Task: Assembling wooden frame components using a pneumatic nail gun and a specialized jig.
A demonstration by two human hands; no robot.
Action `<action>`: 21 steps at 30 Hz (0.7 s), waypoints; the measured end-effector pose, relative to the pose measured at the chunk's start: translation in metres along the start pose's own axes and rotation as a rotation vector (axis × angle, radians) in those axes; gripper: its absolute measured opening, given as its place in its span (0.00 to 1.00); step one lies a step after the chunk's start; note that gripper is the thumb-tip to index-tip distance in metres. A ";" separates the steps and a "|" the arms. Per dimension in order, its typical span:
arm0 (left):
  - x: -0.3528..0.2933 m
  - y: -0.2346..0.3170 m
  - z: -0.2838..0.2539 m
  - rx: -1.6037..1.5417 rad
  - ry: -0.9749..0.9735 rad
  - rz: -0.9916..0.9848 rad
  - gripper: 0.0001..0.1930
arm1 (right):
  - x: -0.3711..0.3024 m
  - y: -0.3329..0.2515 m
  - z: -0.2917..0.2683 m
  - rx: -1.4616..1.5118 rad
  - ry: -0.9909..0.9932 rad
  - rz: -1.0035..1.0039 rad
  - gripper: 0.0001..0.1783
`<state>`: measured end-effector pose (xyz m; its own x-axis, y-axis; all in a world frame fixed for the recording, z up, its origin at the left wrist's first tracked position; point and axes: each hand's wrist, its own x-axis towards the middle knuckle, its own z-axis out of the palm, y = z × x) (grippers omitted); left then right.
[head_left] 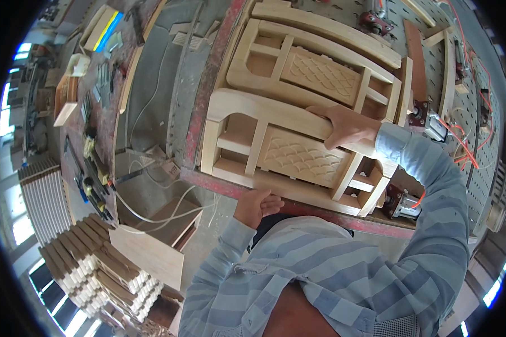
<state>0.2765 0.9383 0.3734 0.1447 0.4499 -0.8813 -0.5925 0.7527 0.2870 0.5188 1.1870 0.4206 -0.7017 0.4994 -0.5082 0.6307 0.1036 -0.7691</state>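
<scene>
On my left, a reddish-brown table (102, 128) holds scattered tools (89, 147); at near left are stacked wooden pieces (78, 245) and a pale board (149, 255).

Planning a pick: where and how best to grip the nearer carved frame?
The nearer carved frame: probably its left end post, from the left. The frame's open just inside, leaving finger room; a metal cylinder sits by the right end.
</scene>
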 end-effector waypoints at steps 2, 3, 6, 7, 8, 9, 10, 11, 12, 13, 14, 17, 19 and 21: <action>-0.010 0.005 0.005 0.078 0.035 -0.008 0.12 | 0.000 0.002 0.003 -0.004 0.019 -0.022 0.40; -0.013 0.010 0.009 0.118 0.051 -0.012 0.12 | -0.001 0.002 0.003 -0.006 0.030 -0.031 0.38; -0.022 0.027 0.024 0.270 0.012 0.141 0.12 | -0.001 -0.002 0.003 0.014 0.032 -0.016 0.36; -0.024 0.034 0.030 0.338 -0.007 0.219 0.12 | -0.001 -0.004 0.003 0.020 0.027 -0.010 0.35; -0.026 0.040 0.036 0.405 -0.027 0.298 0.12 | -0.001 -0.005 0.003 0.026 0.022 -0.005 0.34; -0.028 0.047 0.042 0.410 -0.029 0.294 0.12 | 0.000 -0.004 0.004 0.031 0.025 -0.002 0.34; -0.029 0.056 0.049 0.447 -0.049 0.360 0.12 | 0.004 0.000 0.006 -0.026 0.020 0.047 0.33; -0.029 0.066 0.057 0.485 -0.068 0.424 0.12 | 0.009 0.005 0.009 -0.081 0.014 0.096 0.32; -0.028 0.076 0.063 0.523 -0.089 0.491 0.11 | 0.014 0.010 0.012 -0.138 0.008 0.144 0.32; -0.026 0.081 0.067 0.559 -0.110 0.557 0.11 | 0.017 0.016 0.017 -0.194 0.001 0.193 0.31; -0.024 0.085 0.068 0.564 -0.109 0.554 0.11 | 0.019 0.022 0.022 -0.189 0.003 0.193 0.31; -0.018 0.092 0.072 0.746 -0.111 0.688 0.13 | 0.021 0.045 0.041 -0.359 0.208 0.088 0.22; -0.009 0.101 0.077 0.968 -0.113 0.806 0.15 | 0.015 0.050 0.045 -0.412 0.279 0.062 0.19; 0.007 0.116 0.090 1.128 -0.120 0.876 0.16 | 0.000 0.041 0.040 -0.239 0.437 0.028 0.18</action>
<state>0.2798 1.0718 0.4340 0.1671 0.9544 -0.2473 0.4025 0.1630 0.9008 0.5315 1.1574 0.3733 -0.5111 0.8132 -0.2782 0.7418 0.2539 -0.6207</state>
